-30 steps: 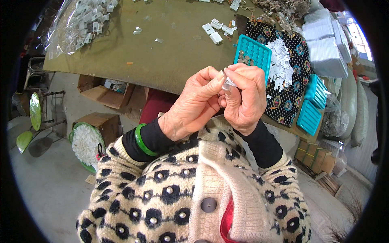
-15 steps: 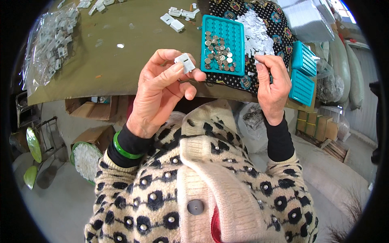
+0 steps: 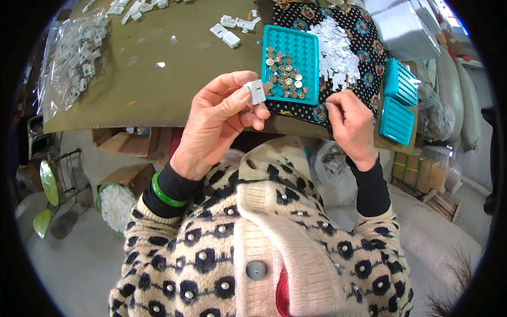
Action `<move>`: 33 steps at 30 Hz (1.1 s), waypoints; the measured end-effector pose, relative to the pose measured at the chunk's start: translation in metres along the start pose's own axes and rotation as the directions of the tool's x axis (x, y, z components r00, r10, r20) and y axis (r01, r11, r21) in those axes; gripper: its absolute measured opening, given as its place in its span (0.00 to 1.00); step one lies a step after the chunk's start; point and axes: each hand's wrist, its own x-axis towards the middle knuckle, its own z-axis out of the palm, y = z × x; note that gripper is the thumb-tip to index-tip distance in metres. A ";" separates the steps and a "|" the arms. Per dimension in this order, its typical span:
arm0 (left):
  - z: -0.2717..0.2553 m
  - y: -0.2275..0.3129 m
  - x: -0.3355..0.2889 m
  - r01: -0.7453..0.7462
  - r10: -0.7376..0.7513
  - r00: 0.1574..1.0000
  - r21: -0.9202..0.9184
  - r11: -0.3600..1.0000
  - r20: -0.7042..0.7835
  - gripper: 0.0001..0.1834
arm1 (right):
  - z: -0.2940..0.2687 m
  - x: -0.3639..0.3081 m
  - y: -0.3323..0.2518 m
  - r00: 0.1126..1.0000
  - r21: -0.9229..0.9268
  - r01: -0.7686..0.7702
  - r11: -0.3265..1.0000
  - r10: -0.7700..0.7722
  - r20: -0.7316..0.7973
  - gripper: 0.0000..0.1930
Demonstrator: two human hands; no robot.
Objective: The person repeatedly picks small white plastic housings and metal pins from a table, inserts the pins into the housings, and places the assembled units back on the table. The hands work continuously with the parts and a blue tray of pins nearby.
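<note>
Between the thumb and fingers of my left hand [image 3: 219, 113] is a small white plastic case [image 3: 256, 92] with a dark slot in its face. My right hand [image 3: 353, 127] is closed, thumb against fingers, over the near edge of a black patterned cloth [image 3: 296, 112]; whatever it may pinch is too small to make out. Between the hands and a little beyond them lies a teal dimpled tray [image 3: 290, 39], holding many small silver discs [image 3: 285, 79] that look like button cells. A heap of small white slips [image 3: 335, 55] lies on the cloth beside the tray.
More white cases [image 3: 226, 35] lie at the table's far side. A clear bag [image 3: 76, 63] of white parts sits on the left. On the right are stacked teal trays [image 3: 397, 119] and white trays [image 3: 404, 34]. The table's front edge [image 3: 121, 127] runs near my hands.
My right hand has drawn back from the white slips toward me and its fingers have curled in. My left hand has moved slightly right, turning the white case.
</note>
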 end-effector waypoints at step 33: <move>-0.005 0.013 -0.011 0.060 -0.053 0.998 -0.191 0.980 0.046 0.13 | 0.067 0.044 -0.082 0.992 0.802 0.049 0.595 0.065 -0.108 0.02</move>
